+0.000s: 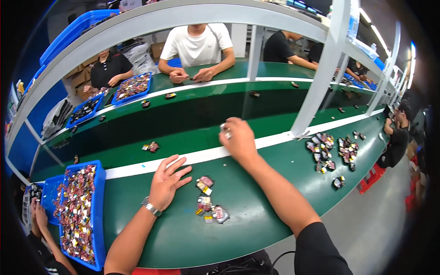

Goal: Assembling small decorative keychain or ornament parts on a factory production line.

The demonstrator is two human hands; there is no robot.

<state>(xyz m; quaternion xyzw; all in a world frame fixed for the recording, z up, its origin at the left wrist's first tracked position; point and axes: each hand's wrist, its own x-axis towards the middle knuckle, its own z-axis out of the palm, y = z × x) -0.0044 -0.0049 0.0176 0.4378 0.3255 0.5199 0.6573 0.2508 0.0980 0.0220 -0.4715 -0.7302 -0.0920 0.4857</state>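
Observation:
My left hand point(168, 181) lies over the green bench with its fingers spread and nothing in them; a metal watch is on its wrist. Beside it is a small group of electronic pieces point(205, 201) with reddish, silver and yellow parts. My right hand point(239, 140) reaches past the white strip point(195, 156) to the edge of the green belt point(192, 135). Its fingers are closed round a small silvery electronic piece point(225, 131), mostly covered by them. A similar piece point(151, 146) lies on the belt, left of my right hand.
A blue tray point(98, 215) heaped with small parts stands at the left. More piles of electronic pieces point(321, 151) lie on the bench at the right. A grey metal post point(316, 78) rises from the strip, and a rail point(183, 17) crosses above. Co-workers sit opposite and on both sides.

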